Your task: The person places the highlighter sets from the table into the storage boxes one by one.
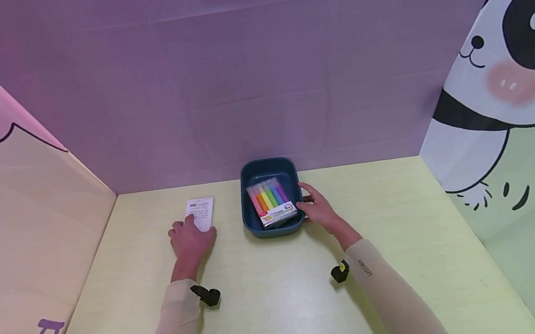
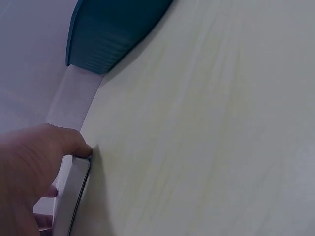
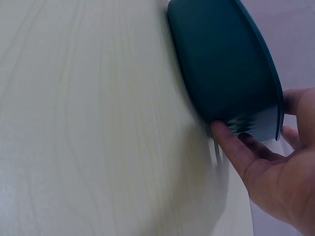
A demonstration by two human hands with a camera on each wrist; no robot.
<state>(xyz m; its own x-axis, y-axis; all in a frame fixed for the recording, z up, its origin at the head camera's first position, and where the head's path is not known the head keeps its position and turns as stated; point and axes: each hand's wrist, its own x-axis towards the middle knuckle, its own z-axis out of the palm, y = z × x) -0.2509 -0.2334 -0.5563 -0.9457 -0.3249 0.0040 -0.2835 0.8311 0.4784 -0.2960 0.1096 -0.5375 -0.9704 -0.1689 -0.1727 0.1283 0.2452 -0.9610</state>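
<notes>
In the head view my left hand (image 1: 192, 244) grips a flat white box (image 1: 202, 211) with a barcode and printed text on its top. The left wrist view shows my thumb at a corner of this white box (image 2: 73, 194), with the other fingers at its far side. My right hand (image 1: 322, 211) holds the right side of a dark blue-green plastic bin (image 1: 274, 232). In the right wrist view the thumb is low against the bin (image 3: 224, 59) and other fingers are by its rim. A clear pack of coloured markers (image 1: 271, 200) lies tilted inside the bin.
The pale wooden table (image 1: 272, 302) ends at a purple backdrop (image 1: 249, 82) right behind the bin. Printed panels stand along both sides, a panda panel (image 1: 502, 164) on the right. A small black camera is strapped to each wrist.
</notes>
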